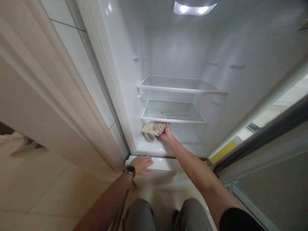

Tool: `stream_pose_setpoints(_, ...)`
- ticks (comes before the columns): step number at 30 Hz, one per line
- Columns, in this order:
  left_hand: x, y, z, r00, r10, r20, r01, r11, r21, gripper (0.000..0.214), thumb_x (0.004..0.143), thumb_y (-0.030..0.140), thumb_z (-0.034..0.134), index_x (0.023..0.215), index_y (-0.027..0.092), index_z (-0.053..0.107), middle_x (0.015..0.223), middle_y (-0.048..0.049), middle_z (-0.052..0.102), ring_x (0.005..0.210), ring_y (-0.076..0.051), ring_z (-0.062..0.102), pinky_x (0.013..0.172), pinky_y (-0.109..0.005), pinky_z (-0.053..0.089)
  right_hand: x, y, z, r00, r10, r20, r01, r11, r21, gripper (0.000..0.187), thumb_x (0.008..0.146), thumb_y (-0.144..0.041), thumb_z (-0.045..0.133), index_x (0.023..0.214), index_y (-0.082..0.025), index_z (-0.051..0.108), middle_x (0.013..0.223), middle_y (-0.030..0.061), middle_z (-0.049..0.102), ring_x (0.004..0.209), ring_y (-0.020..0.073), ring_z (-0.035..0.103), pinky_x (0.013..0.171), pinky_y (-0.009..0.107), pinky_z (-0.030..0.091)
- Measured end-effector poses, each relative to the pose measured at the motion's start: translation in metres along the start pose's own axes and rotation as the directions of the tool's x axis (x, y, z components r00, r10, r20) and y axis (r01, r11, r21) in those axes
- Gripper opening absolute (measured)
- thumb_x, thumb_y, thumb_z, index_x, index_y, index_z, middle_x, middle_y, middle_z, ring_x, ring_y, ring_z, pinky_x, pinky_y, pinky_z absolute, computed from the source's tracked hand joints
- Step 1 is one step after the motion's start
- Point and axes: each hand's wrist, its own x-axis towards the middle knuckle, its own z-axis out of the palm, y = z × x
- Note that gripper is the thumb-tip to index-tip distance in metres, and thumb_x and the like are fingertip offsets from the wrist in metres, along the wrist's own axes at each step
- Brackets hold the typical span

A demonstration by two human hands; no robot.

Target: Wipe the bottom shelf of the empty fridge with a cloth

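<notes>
I face an open white fridge (183, 51) with nothing on its shelves. My right hand (166, 132) reaches deep inside, closed around a beige patterned cloth (154, 129). The cloth is pressed against the left inner wall, just under the lower glass shelf (173, 112). My left hand (142, 165), with a dark watch on the wrist, lies flat with fingers stretched out on top of the white compartment front (166, 164) below the fridge cavity. My knees in grey trousers show at the bottom edge.
An upper glass shelf (180, 85) sits above the lower one. The fridge lamp (193, 8) glows at the top. The open fridge door (271, 166) stands to the right. A tiled wall (72, 25) and a pale door frame (48, 96) are on the left.
</notes>
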Motion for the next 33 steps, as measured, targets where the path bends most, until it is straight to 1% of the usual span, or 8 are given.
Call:
stream_pose_setpoints(5, 0.002, 0.0, 0.003, 1.0, 0.007, -0.018, -0.007, 1.0, -0.005, 0.034, 0.089, 0.052, 0.075, 0.096, 0.02, 0.068, 0.1, -0.0087, 0.072, 0.094, -0.025, 0.066, 0.073, -0.036, 0.048, -0.041, 0.001, -0.019, 0.999, 0.038, -0.03, -0.038, 0.999, -0.002, 0.091, 0.099, -0.062, -0.003, 0.153, -0.012, 0.051, 0.129, 0.0168, 0.073, 0.125, 0.0334, 0.065, 0.114, 0.057, 0.046)
stream_pose_setpoints(10, 0.005, 0.0, 0.001, 0.999, 0.021, -0.049, -0.022, 1.0, -0.005, 0.034, 0.088, 0.051, 0.076, 0.094, 0.019, 0.068, 0.097, -0.0083, 0.072, 0.093, -0.026, 0.067, 0.072, -0.036, 0.049, -0.048, 0.0, -0.021, 0.99, 0.001, -0.143, -0.036, 0.971, -0.237, 0.083, 0.1, -0.065, 0.009, 0.137, -0.016, 0.065, 0.12, 0.0146, 0.075, 0.12, 0.0326, 0.067, 0.112, 0.053, 0.047)
stream_pose_setpoints(14, 0.006, 0.0, -0.001, 0.999, 0.029, -0.03, -0.029, 1.0, 0.008, 0.034, 0.088, 0.051, 0.076, 0.094, 0.019, 0.068, 0.096, -0.0082, 0.073, 0.092, -0.026, 0.068, 0.073, -0.036, 0.05, -0.05, 0.002, -0.042, 0.926, -0.117, -0.36, -0.125, 0.804, -0.582, 0.065, 0.102, -0.057, 0.026, 0.134, -0.016, 0.064, 0.121, 0.0148, 0.074, 0.12, 0.0308, 0.065, 0.109, 0.047, 0.05)
stream_pose_setpoints(18, 0.007, 0.0, 0.0, 0.999, 0.031, -0.016, -0.031, 0.999, 0.013, 0.036, 0.088, 0.052, 0.076, 0.097, 0.018, 0.069, 0.097, -0.0084, 0.073, 0.093, -0.027, 0.069, 0.075, -0.036, 0.051, -0.07, 0.01, -0.08, 0.85, -0.252, -0.462, -0.228, 0.614, -0.756, 0.06, 0.098, -0.045, 0.041, 0.145, -0.01, 0.052, 0.144, 0.0233, 0.058, 0.139, 0.0363, 0.049, 0.118, 0.049, 0.04)
stream_pose_setpoints(20, 0.007, 0.0, 0.0, 0.999, 0.029, -0.022, -0.029, 0.999, 0.015, 0.036, 0.089, 0.052, 0.075, 0.098, 0.018, 0.069, 0.097, -0.0088, 0.073, 0.094, -0.027, 0.069, 0.076, -0.036, 0.051, -0.085, 0.017, -0.096, 0.854, -0.308, -0.42, -0.237, 0.489, -0.839, 0.057, 0.097, -0.041, 0.044, 0.145, -0.011, 0.051, 0.148, 0.0236, 0.054, 0.142, 0.0378, 0.045, 0.119, 0.052, 0.038)
stream_pose_setpoints(26, 0.005, 0.001, -0.001, 0.998, 0.026, -0.059, -0.025, 1.0, 0.012, 0.034, 0.088, 0.049, 0.077, 0.096, 0.017, 0.07, 0.096, -0.0095, 0.072, 0.089, -0.026, 0.068, 0.073, -0.035, 0.049, -0.124, 0.053, -0.114, 0.966, -0.246, -0.084, -0.054, 0.127, -0.99, 0.051, 0.101, -0.05, 0.051, 0.14, -0.02, 0.06, 0.155, 0.0159, 0.052, 0.145, 0.0358, 0.045, 0.118, 0.052, 0.04)
stream_pose_setpoints(30, 0.005, -0.001, 0.001, 0.994, 0.045, -0.096, -0.042, 0.999, 0.027, 0.034, 0.088, 0.049, 0.076, 0.095, 0.017, 0.07, 0.095, -0.01, 0.072, 0.091, -0.026, 0.068, 0.073, -0.036, 0.049, -0.132, 0.065, -0.117, 0.977, -0.194, 0.088, 0.082, -0.039, -0.996, 0.068, 0.101, -0.063, 0.049, 0.151, -0.015, 0.052, 0.167, 0.0194, 0.038, 0.155, 0.0424, 0.03, 0.125, 0.061, 0.026)
stream_pose_setpoints(33, 0.005, -0.002, 0.001, 0.994, 0.052, -0.096, -0.05, 0.998, 0.027, 0.034, 0.089, 0.05, 0.076, 0.094, 0.017, 0.07, 0.094, -0.0102, 0.071, 0.091, -0.026, 0.067, 0.073, -0.036, 0.049, -0.126, 0.061, -0.119, 0.953, -0.138, 0.269, 0.253, -0.127, -0.959, 0.08, 0.096, -0.069, 0.057, 0.153, -0.015, 0.049, 0.168, 0.0176, 0.036, 0.156, 0.0382, 0.03, 0.127, 0.053, 0.027)
